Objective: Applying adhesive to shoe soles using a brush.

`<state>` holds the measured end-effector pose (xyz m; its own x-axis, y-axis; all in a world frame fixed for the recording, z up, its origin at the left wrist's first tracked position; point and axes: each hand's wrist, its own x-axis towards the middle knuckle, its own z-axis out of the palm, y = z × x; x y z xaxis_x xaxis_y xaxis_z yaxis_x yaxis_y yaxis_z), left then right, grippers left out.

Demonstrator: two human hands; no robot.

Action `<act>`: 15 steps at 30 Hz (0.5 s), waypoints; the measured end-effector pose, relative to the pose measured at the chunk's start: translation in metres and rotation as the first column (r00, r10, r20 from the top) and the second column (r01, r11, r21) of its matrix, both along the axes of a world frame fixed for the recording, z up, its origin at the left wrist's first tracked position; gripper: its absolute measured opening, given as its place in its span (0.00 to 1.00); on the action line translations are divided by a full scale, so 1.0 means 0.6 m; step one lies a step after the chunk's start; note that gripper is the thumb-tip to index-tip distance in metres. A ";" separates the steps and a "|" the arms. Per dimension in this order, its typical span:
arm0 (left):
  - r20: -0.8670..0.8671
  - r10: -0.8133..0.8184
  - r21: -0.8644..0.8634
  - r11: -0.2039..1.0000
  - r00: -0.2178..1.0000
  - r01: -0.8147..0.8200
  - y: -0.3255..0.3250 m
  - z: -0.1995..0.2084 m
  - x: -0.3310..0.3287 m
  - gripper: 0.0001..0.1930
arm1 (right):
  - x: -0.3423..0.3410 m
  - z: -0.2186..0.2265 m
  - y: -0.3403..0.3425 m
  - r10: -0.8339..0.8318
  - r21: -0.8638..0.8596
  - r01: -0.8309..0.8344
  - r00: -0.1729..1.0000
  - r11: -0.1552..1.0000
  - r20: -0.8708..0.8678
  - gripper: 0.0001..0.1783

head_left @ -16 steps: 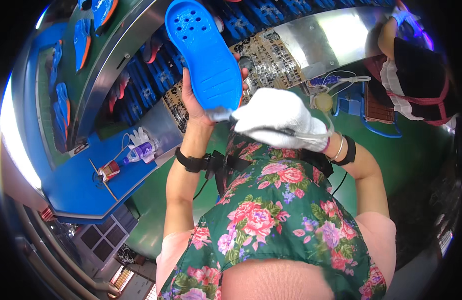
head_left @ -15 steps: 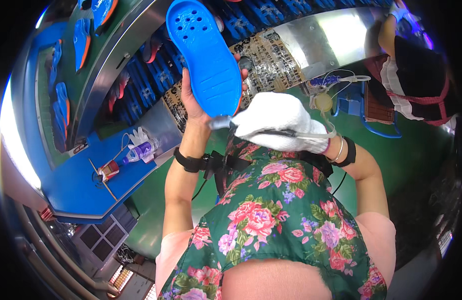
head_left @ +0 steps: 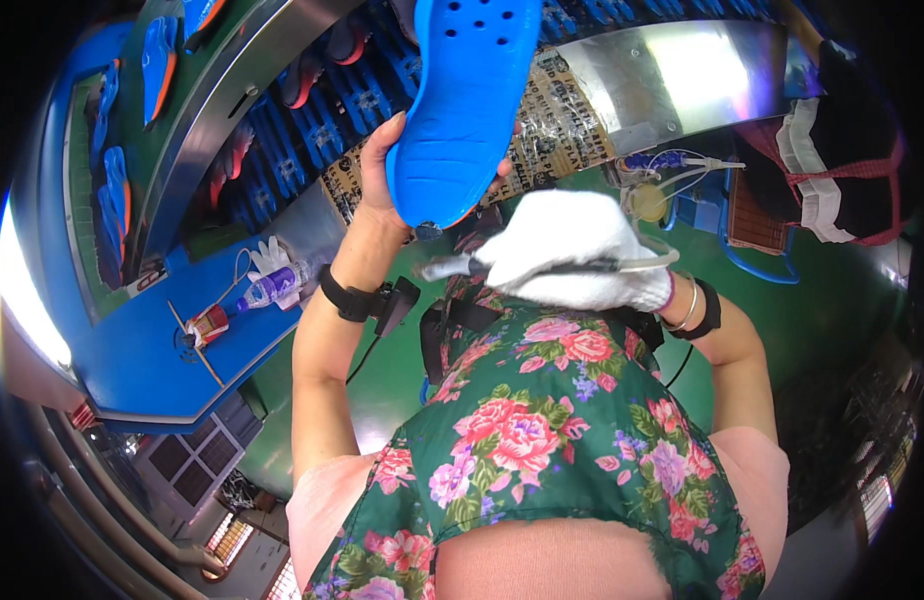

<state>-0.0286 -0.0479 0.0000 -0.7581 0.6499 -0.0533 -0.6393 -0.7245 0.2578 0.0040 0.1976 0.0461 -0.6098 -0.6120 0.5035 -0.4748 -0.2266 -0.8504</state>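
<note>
One bright blue foam clog sole (head_left: 467,100) is being held up high in front of the person, its smooth underside facing the camera and a cluster of round vent holes showing near the top end. It is standing nearly upright, tilting slightly to the right, with a sliver of orange peeking out at its lower edge. The bare left hand (head_left: 397,175) is clasping it from behind and below, fingers wrapping the left rim and the thumb side coming round at the right rim, so most of the sole is rising clear above the grip. Just beneath the sole's lower tip, the right hand (head_left: 572,255), wearing a white cotton glove, is closing around a thin tool (head_left: 452,266) whose grey tip is pointing left, close under the sole but not touching it. Off to the left, a blue workbench (head_left: 112,350) is carrying a plastic bottle (head_left: 267,290) and a spare white glove (head_left: 270,255).
</note>
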 end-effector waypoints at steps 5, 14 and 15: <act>0.059 -0.065 -0.215 0.974 0.996 0.076 0.002 0.027 -0.004 0.44 | -0.022 0.005 0.013 -0.172 0.053 0.188 0.960 0.981 -0.220 0.13; 0.033 -0.114 -0.149 0.982 0.993 0.118 -0.007 0.020 -0.016 0.43 | 0.003 0.001 0.003 -0.061 -0.054 0.065 0.996 0.996 0.059 0.10; 0.035 -0.123 -0.082 0.989 0.992 0.125 -0.007 0.020 -0.018 0.43 | -0.002 -0.003 0.002 -0.137 -0.038 0.141 0.987 0.989 0.084 0.10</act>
<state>-0.0397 -0.0519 0.0123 -0.6691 0.7312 -0.1331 -0.7312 -0.6155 0.2941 0.0026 0.1986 0.0444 -0.7271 -0.4971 0.4735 -0.4344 -0.2010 -0.8780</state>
